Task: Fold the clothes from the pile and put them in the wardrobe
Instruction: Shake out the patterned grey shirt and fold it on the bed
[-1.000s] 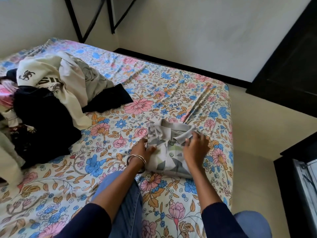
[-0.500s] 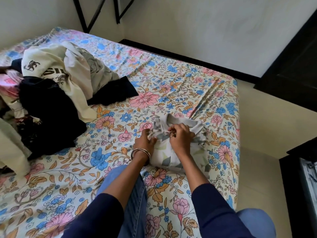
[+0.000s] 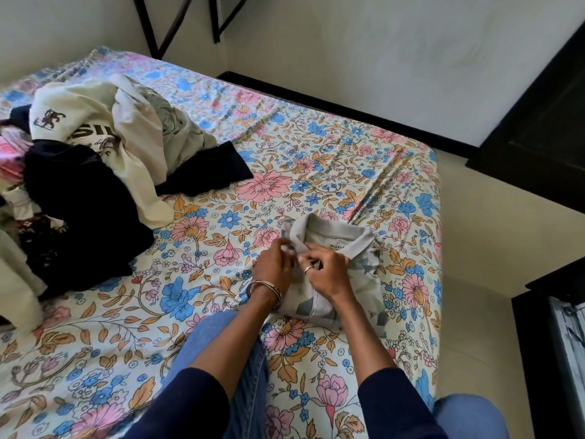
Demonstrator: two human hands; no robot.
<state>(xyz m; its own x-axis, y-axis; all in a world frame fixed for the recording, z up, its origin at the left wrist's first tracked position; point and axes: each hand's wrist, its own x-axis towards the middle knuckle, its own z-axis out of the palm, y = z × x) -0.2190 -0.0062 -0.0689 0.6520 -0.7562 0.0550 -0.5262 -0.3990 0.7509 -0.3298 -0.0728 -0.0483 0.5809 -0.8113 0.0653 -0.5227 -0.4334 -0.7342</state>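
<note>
The folded polo shirt (image 3: 335, 274) is lying on the floral bedsheet (image 3: 316, 172), near the bed's right edge, its grey collar (image 3: 332, 236) just beyond the fingertips of both hands. The left hand (image 3: 275, 264) is pinching the left collar flap with curled fingers. The right hand (image 3: 326, 270), wearing a ring, is resting on the shirt's front, its fingers curled and gripping the cloth just under the collar. A metal bangle (image 3: 264, 289) is sitting on the left wrist. The clothes pile (image 3: 91, 156), cream and black, is lying well apart, far left of the fingers.
</note>
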